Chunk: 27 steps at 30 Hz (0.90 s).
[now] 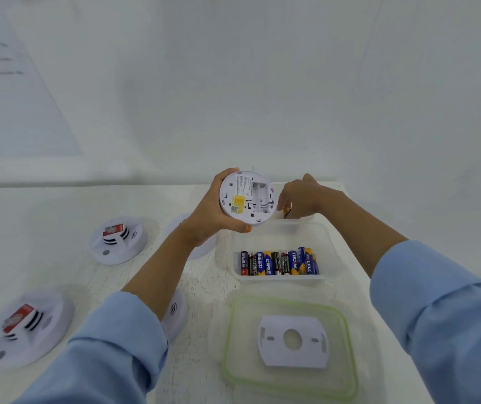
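a white surface (58,205) meets a plain white wall with a printed sheet (14,97) at left. there are five smoke detectors. the left hand (207,217) grips one smoke detector (246,196) back-up over the far middle, and four other detectors (119,240) lie left, two partly hidden. the right hand (306,196) pinches a single battery (286,212) beside it. a clear box (329,243) holds roughly ten batteries (280,263); the green-rimmed lid (242,345) at the near edge carries one mounting plate (291,358).
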Available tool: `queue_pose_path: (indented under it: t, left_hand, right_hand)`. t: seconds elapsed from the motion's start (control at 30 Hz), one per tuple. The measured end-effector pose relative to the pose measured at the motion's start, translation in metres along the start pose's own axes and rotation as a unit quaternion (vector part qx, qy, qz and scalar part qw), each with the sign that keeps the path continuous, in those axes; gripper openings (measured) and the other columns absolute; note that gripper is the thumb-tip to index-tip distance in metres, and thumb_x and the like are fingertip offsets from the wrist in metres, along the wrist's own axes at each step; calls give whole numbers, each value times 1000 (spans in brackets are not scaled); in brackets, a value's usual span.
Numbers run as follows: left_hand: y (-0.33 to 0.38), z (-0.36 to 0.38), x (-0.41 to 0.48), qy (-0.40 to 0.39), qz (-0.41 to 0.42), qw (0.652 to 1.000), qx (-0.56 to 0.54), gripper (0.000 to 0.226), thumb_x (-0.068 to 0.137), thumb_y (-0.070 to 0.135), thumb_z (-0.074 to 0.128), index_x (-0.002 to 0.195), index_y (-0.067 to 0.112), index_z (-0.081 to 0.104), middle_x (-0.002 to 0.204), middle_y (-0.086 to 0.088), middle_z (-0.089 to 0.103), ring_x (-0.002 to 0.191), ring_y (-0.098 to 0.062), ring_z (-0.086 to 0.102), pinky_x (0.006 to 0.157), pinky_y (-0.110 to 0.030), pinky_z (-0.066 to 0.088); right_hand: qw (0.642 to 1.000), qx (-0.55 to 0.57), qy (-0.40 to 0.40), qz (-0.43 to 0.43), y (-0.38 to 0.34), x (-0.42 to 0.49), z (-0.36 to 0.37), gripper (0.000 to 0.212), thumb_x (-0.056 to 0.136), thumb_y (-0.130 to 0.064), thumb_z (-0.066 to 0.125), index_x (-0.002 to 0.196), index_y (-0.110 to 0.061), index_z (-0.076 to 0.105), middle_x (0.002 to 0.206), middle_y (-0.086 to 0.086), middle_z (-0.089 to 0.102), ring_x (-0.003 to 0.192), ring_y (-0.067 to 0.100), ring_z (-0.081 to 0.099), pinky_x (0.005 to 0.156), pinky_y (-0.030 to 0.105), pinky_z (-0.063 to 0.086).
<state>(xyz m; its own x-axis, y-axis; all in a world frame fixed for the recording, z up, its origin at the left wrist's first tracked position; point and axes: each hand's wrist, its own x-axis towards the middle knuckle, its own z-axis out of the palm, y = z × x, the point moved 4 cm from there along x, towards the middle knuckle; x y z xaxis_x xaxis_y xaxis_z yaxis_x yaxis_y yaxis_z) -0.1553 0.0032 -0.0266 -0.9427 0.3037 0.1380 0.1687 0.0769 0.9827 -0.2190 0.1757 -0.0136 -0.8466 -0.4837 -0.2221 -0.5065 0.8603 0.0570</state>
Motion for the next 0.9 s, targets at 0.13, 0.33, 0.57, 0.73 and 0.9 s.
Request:
queue_pose_path:
  t: [0.13,0.33,0.57,0.73,0.9]
  left_hand:
    - [2,0,-1,-2,4,1000,-2,101,48,-8,75,133,23,31,125,5,47,110,-4,52,79,-20,52]
    - [6,3,-8,-6,7,1000,-5,100,48,-9,75,132,24,31,123,5,48,108,-3,53,78,-19,51]
    - [13,14,-19,-17,16,1000,-6,101,48,-6,75,133,24,30,123,2,48,111,-14,52,77,-23,54]
    - [14,17,-27,-23,20,999,-19,101,48,-7,75,133,24,31,125,-1,46,111,-15,51,77,-25,54]
    - [14,16,-30,-22,29,998,-45,100,48,-10,75,131,26,33,128,-3,46,115,-18,50,79,-32,55]
  right_hand:
    - [992,62,110,-6,8,-7,-10,40,75,-36,69,113,-21,65,107,-5,67,104,16,57,91,30,32]
    - [867,392,308,15,14,-47,-36,38,66,-16,79,102,-16,66,87,-7,64,69,8,54,64,14,43]
    - [897,338,280,-53,-29,-68,-32,53,67,-13,78,116,-14,58,101,-5,59,87,12,53,76,17,43]
    - [899,345,270,-24,-34,-76,-32,56,66,-13,81,117,-13,58,105,-3,58,90,10,50,79,16,42]
    - [891,379,250,-8,-36,-84,-30,44,74,-12,76,116,-14,62,117,1,58,92,14,54,84,33,49]
